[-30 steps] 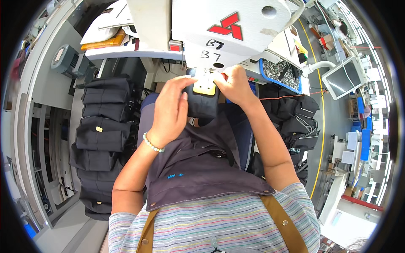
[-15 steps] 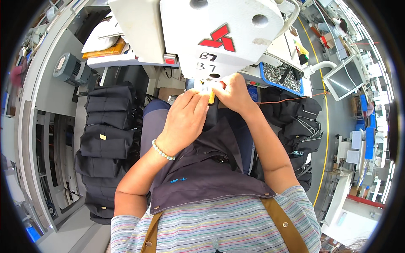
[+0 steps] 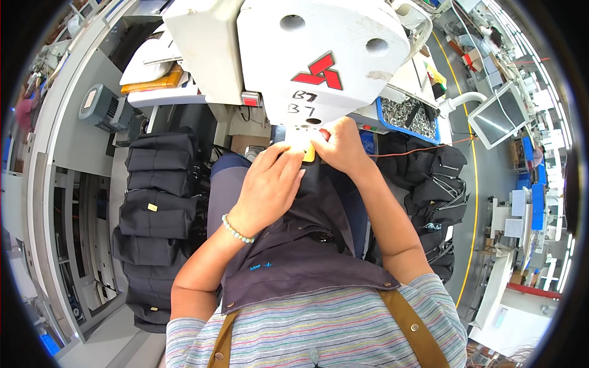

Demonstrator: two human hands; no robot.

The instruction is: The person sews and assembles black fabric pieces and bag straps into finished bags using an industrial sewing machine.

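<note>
Under the big white sewing-machine head (image 3: 307, 55), seen from the head camera, both hands meet at the needle area. The left hand (image 3: 270, 184), a bead bracelet at its wrist, lies palm down with its fingers curled and pressing on the dark navy fabric piece (image 3: 307, 245); the right hand (image 3: 340, 147) comes in from the other side, its fingers pinched on the edge of a small yellow rectangular label (image 3: 308, 153). That label lies on the dark fabric right between the two hands, just below the machine's lit nose. Held from both sides like this, the cloth and the label would be kept flat and lined up under the needle; that is my reading, since the needle itself is hidden by the machine head. The fabric trails down from the machine over the person's lap and striped shirt.

On the front of the machine head sits a red angular emblem (image 3: 319, 70) with handwritten dark marks beneath it. To the person's left stands a stack of folded dark garments (image 3: 156, 196), one showing a small yellow tag. To the right, a blue tray of small metal parts (image 3: 408, 119) sits beside more dark bundles (image 3: 438, 184), and a grey monitor (image 3: 497, 119) stands further off.
</note>
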